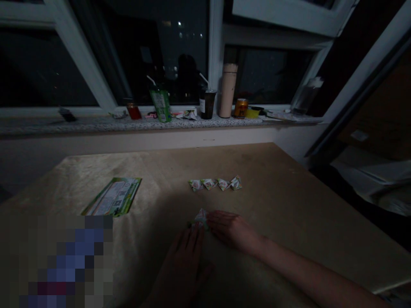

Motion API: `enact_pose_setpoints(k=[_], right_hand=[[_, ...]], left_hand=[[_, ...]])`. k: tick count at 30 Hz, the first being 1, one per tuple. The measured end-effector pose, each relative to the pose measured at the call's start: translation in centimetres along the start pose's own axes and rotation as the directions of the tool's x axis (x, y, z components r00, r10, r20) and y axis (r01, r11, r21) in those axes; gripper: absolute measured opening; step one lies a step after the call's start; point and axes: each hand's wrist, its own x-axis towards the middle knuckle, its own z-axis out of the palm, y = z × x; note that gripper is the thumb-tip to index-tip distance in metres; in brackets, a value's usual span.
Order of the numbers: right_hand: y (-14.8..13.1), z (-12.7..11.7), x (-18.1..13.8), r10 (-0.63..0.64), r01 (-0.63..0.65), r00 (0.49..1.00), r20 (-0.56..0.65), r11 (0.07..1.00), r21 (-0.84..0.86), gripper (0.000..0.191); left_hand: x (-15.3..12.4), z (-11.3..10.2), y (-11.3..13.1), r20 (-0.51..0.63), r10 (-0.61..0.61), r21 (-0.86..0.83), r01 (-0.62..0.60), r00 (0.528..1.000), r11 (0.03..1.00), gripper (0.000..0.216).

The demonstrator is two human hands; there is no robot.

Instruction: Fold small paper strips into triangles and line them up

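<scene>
A small folded piece of green and white printed paper (201, 216) lies on the table in front of me. My left hand (188, 254) reaches up from below with its fingers stretched out, the fingertips touching the paper's lower edge. From the right, my right hand (229, 226) lies low over the table, its extended fingers against the paper's right side. Fingers cover part of the paper. Beyond my hands, several similar folded paper pieces (223, 184) sit in a row. A flat green printed leaflet (114, 196) lies to the left.
The brown table (272, 179) ends at a wall below a speckled windowsill (180, 124). On the sill stand a green cup with a straw (160, 105), a dark drink cup (207, 105), a pink flask (228, 92) and a gold can (240, 108). A pixelated patch hides the lower left.
</scene>
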Motion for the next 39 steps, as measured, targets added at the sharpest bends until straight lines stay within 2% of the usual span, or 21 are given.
enact_pose_setpoints(k=[4,8,15,22,27,34,39], right_hand=[[-0.1,-1.7,-0.8,0.010,-0.020,0.988,0.154,0.998,0.067,0.040],[-0.3,-2.6,-1.2,0.007,-0.024,0.981,0.194,0.996,0.089,0.048],[-0.6,-2.4,-1.3,0.062,-0.063,0.992,0.114,0.998,0.007,0.045],[-0.3,-2.4,-1.7,0.090,-0.087,0.994,0.061,0.995,-0.053,0.039],[0.0,-2.0,-1.9,0.110,-0.112,0.994,-0.026,0.988,-0.109,0.034],[-0.3,-2.0,-1.8,0.129,-0.134,0.991,-0.041,0.980,-0.147,0.033],[-0.5,-1.6,-1.7,0.129,-0.135,0.991,-0.043,0.971,-0.195,0.032]], left_hand=[[-0.2,0.3,0.1,-0.008,-0.015,-0.003,0.015,1.000,1.000,0.059],[-0.4,0.7,0.0,-0.022,-0.021,-0.032,0.021,1.000,0.999,0.061],[-0.9,1.3,-0.3,-0.091,-0.003,-0.077,-0.004,0.996,0.997,0.072],[-0.6,1.0,-0.3,-0.056,0.012,-0.059,-0.015,0.998,0.998,0.068],[-0.6,1.2,-0.2,-0.106,0.018,-0.053,-0.023,0.994,0.998,0.070],[-0.9,1.8,-0.1,-0.093,-0.057,-0.107,0.047,0.994,0.993,0.075],[-0.4,0.9,-0.3,-0.097,-0.032,-0.106,0.022,0.995,0.994,0.070]])
